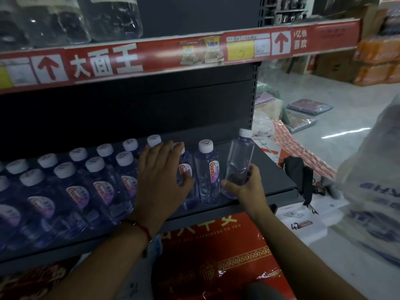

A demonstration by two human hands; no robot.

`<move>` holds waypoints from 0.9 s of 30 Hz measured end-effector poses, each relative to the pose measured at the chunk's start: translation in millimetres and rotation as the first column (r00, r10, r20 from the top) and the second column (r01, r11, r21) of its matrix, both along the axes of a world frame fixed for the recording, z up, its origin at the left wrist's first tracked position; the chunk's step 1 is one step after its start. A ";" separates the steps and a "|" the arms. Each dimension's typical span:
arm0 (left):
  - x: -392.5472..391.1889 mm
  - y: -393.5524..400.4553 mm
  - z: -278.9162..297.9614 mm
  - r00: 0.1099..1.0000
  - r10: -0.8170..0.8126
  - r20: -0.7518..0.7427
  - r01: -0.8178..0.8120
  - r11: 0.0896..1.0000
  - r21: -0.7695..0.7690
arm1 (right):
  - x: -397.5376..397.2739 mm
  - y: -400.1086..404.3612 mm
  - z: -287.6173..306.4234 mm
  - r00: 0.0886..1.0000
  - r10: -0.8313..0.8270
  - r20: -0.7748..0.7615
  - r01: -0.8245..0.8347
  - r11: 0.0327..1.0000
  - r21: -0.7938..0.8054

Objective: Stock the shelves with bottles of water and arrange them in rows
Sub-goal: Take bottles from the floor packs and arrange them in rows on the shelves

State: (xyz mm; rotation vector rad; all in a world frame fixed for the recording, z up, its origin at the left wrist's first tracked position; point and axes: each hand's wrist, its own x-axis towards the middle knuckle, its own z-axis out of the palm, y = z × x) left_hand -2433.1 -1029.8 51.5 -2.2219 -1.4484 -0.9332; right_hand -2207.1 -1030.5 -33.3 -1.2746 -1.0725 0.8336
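Note:
Rows of small clear water bottles (pixel 101 180) with white caps and Ganten labels fill the left and middle of the dark shelf (pixel 275 180). My left hand (pixel 160 176) lies flat with straight fingers against a bottle (pixel 184 172) at the right end of the rows. One bottle (pixel 206 172) stands alone just right of it. My right hand (pixel 244 187) grips the base of another bottle (pixel 240 156), tilted to the right, at the shelf's front right.
A red price strip (pixel 194 53) fronts the shelf above, which carries large clear bottles (pixel 71 20). Red printed packaging (pixel 216 256) lies below the shelf. A big plastic-wrapped pack (pixel 372 180) stands at the right. Flat packets (pixel 309 107) and cartons (pixel 378 68) sit on the floor beyond.

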 end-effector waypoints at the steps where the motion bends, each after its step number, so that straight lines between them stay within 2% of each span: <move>1: -0.7 -0.5 0.0 1.000 -0.001 -0.003 0.001 1.000 -0.003 | -1.3 -0.8 -2.4 0.999 -0.026 0.046 0.026 1.000 0.007; 3: -2.0 -0.7 -0.2 1.000 -0.002 -0.007 0.002 1.000 -0.007 | -1.2 -5.9 -4.3 0.991 -0.042 0.126 0.041 0.999 0.014; 8: -2.2 -1.5 -0.4 1.000 0.006 -0.008 -0.006 1.000 -0.006 | 2.8 -16.0 -5.5 0.956 0.068 0.285 -0.065 0.998 -0.018; 14: -0.4 -5.0 5.2 1.000 -0.012 0.019 0.012 1.000 -0.001 | 17.2 -19.9 -2.2 0.922 0.228 0.313 -0.222 0.974 -0.053; 20: -0.6 -9.0 10.8 0.999 -0.014 0.040 0.014 1.000 -0.010 | 11.1 -21.1 -8.8 0.944 0.163 0.286 -0.163 0.986 -0.026; 27: -1.6 -10.7 12.7 1.000 -0.009 0.017 0.010 1.000 -0.027 | -1.3 -15.7 -10.1 0.929 0.035 0.368 -0.034 0.999 -0.008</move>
